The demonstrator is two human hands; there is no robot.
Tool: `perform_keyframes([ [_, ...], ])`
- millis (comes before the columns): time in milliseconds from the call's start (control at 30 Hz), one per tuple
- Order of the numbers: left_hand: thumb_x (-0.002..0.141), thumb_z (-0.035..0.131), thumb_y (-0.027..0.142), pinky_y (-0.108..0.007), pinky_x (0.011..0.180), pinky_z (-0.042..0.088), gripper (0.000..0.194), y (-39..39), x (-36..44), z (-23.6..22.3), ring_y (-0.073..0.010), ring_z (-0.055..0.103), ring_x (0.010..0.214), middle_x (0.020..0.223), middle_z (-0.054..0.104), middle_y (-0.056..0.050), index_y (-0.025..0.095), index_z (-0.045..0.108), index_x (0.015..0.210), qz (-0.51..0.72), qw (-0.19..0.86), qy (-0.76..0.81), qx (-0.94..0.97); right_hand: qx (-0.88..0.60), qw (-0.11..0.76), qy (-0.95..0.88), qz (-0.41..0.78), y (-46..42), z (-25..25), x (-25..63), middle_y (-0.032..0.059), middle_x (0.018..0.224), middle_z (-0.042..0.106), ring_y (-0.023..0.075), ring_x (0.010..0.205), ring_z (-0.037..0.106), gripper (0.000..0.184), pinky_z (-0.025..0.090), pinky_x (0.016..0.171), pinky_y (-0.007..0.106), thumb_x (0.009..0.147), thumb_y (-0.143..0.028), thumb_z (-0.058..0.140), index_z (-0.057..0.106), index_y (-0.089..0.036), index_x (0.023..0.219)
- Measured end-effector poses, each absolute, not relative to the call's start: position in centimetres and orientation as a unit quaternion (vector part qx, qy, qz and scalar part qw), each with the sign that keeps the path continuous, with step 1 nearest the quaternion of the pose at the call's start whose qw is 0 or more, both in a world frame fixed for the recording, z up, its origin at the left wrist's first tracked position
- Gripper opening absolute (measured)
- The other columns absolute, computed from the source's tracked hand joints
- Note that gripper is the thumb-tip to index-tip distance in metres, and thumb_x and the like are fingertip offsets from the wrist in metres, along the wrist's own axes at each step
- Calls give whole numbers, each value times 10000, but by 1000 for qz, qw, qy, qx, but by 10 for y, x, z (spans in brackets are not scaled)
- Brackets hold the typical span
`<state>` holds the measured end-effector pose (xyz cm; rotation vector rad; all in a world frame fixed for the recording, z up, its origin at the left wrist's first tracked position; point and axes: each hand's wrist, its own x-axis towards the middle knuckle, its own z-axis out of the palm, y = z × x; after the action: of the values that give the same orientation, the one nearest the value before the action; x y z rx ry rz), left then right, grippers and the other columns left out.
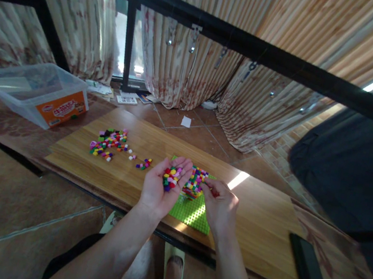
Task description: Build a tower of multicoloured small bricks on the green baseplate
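Observation:
A loose heap of small multicoloured toy bricks (172, 175) rests in the palm of my left hand (157, 192), which is turned up and cupped. Right beside it stands a block built of many coloured bricks (195, 179), on a green studded baseplate (195, 214). My right hand (220, 203) is at the right side of this built block, with thumb and fingers pinched together. A bit of red shows under those fingertips, apparently a small toy brick; its shape is mostly hidden. The left fingers partly cover the built block.
More loose bricks (109, 143) lie piled on the wooden board (259, 219), with a few strays (144, 164) nearer my left hand. A clear plastic box (32, 93) with an orange label stands at the left. At the right end lies a dark flat object (311, 272). A black rail (226, 36) crosses behind.

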<state>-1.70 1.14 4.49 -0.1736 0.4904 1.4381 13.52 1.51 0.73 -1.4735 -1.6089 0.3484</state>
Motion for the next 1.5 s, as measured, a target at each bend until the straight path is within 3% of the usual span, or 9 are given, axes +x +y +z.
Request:
perform_keyframes([
  [767, 851, 489, 226, -344, 871, 533, 230, 11, -20, 41, -242, 654, 976, 883, 694, -161, 68, 655, 832, 649, 726, 217, -63, -617, 492, -565, 241, 18, 13, 139, 70, 784, 728, 185, 702, 664, 240, 527, 679, 322, 722, -369, 641, 712, -161, 821],
  [1500, 863, 475, 237, -334, 877, 525, 276, 11, -20, 42, -213, 672, 890, 836, 693, -150, 53, 662, 778, 647, 730, 216, -51, -644, 509, -449, 354, 31, -5, 138, 50, 661, 696, 131, 513, 576, 440, 437, 444, 237, 602, -493, 724, 714, -117, 830],
])
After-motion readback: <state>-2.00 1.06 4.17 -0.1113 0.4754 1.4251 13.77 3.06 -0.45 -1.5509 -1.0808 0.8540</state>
